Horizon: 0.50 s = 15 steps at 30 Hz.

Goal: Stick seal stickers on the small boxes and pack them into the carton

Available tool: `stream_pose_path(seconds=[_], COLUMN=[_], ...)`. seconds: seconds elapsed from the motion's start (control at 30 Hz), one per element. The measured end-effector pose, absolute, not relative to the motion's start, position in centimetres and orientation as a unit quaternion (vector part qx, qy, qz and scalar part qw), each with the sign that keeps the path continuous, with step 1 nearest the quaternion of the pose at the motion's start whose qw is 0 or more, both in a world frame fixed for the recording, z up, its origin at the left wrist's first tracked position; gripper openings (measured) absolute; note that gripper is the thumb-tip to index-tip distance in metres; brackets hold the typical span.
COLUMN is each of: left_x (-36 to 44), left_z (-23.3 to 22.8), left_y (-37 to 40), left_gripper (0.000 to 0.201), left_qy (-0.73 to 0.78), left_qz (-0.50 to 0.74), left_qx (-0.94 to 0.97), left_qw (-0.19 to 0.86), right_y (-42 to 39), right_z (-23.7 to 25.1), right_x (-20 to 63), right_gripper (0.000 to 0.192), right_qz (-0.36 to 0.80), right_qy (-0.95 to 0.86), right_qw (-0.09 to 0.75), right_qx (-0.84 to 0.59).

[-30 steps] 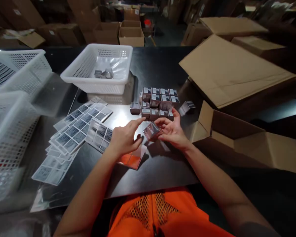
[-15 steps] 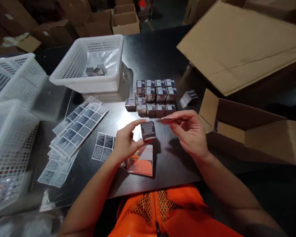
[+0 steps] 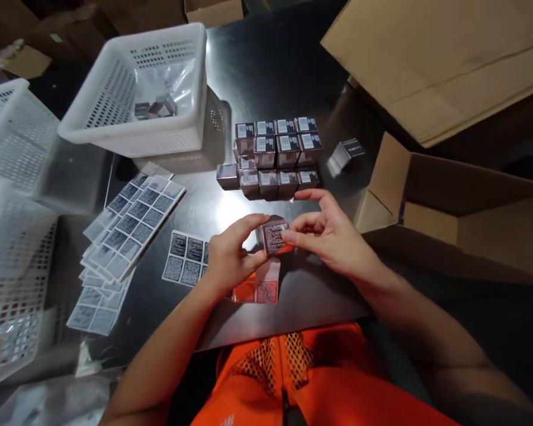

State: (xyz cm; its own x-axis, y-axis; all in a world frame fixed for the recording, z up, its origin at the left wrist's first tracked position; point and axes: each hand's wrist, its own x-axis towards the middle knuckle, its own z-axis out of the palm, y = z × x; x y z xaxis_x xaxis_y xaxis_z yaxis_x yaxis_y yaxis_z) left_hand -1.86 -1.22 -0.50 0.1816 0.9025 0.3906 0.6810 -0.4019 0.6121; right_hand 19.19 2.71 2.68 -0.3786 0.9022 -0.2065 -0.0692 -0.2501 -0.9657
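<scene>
My left hand (image 3: 233, 251) grips a small dark box (image 3: 266, 238) between thumb and fingers, its top face tilted up. A printed sticker (image 3: 274, 236) lies against that face. My right hand (image 3: 326, 234) pinches at the sticker's right edge, thumb on the face and forefinger raised. Under the left hand, partly hidden, is a sticker sheet (image 3: 267, 291) with an orange reflection on it. Another sticker sheet (image 3: 187, 258) lies just left, partly covered by the hand. Beyond both hands stand rows of small boxes (image 3: 278, 151) with barcodes on top.
A fanned pile of sticker sheets (image 3: 133, 219) lies to the left. Behind it stands a white basket (image 3: 190, 127) with a few boxes inside; more white baskets (image 3: 13, 248) are at far left. One loose box (image 3: 349, 152) sits near an open carton (image 3: 386, 177) on the right.
My right hand has moved left and down, bringing the sticker from the air onto the box's face. The box stays in my left hand. The camera view has tilted slightly downward.
</scene>
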Motion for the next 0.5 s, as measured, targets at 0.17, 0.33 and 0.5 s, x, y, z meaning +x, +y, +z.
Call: stream_pose_path(seconds=[0.17, 0.33, 0.5], left_x=[-1.88, -1.92, -1.82], left_z=[-0.66, -0.74, -0.62], left_y=[-1.29, -1.25, -1.25], left_gripper=[0.043, 0.045, 0.045], left_qy=[0.538, 0.524, 0.514], left_qz=[0.349, 0.359, 0.369], left_qx=[0.753, 0.76, 0.762], left_qw=[0.147, 0.138, 0.138], right_y=[2.72, 2.8, 2.58], right_z=[2.72, 2.91, 2.63], right_x=[19.22, 19.15, 18.88], right_gripper=[0.071, 0.072, 0.07], right_qz=[0.672, 0.673, 0.658], right_qy=[-0.492, -0.491, -0.499], right_qw=[0.361, 0.359, 0.369], right_qx=[-0.419, -0.422, -0.426])
